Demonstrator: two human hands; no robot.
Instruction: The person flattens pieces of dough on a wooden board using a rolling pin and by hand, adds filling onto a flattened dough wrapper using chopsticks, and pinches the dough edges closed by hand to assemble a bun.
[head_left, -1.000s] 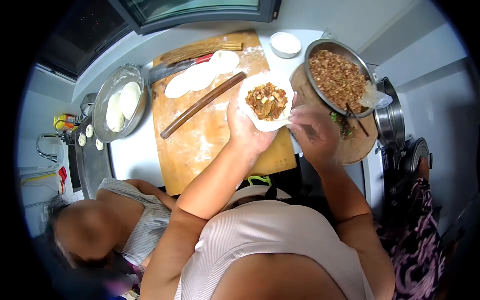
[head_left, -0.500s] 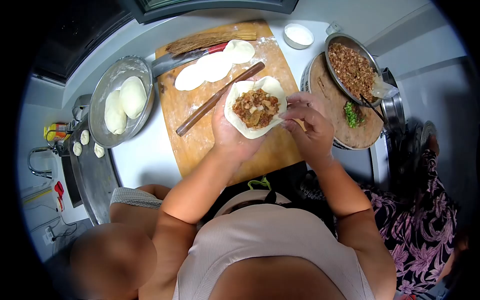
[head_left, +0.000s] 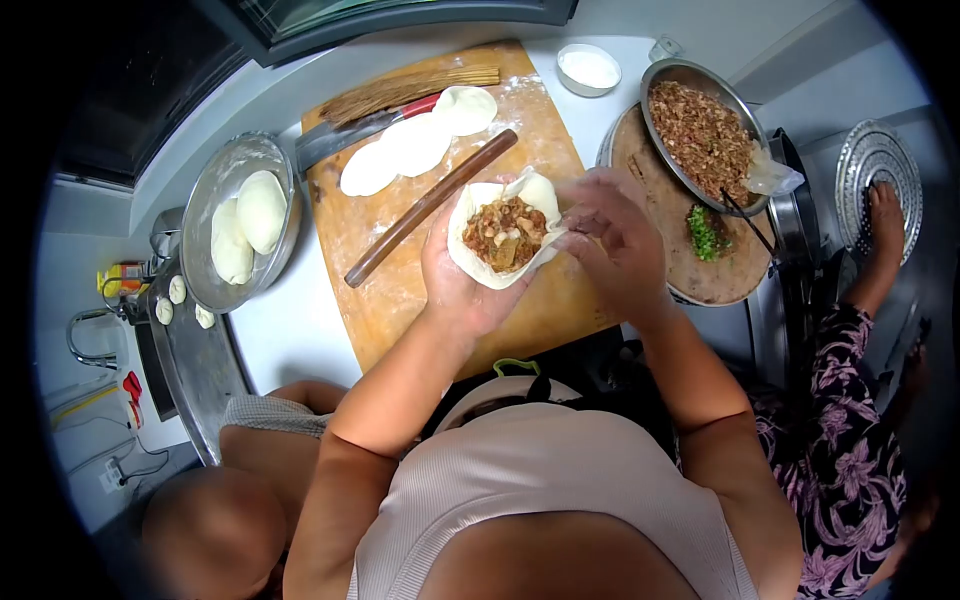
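Observation:
My left hand (head_left: pixel 452 295) cups a round dough wrapper (head_left: pixel 478 264) from below, its fingers curled up around the left side. A mound of chopped meat filling (head_left: pixel 505 232) lies in the wrapper's middle. My right hand (head_left: pixel 618 245), slightly blurred, pinches the wrapper's right rim, where the dough stands up in a fold. Both hands are above a floury wooden board (head_left: pixel 375 325). Just behind my left hand, a brown rolling pin (head_left: pixel 430 210) lies diagonally. Several flat dough wrappers (head_left: pixel 410 147) overlap farther back.
A knife (head_left: pixel 345 138) and straw brush (head_left: pixel 390 95) lie at the back. Left stands a steel bowl (head_left: pixel 203 285) of dough; right, a bowl of filling (head_left: pixel 700 135) beside chopped greens (head_left: pixel 706 235). One person (head_left: pixel 270 450) is at left; another's hand (head_left: pixel 885 215) holds a perforated metal disc (head_left: pixel 875 145).
The wrapper's right rim has been drawn up and inward by my right hand, making its opening narrower. At right, the other person's hand and the metal disc have moved up and farther into view.

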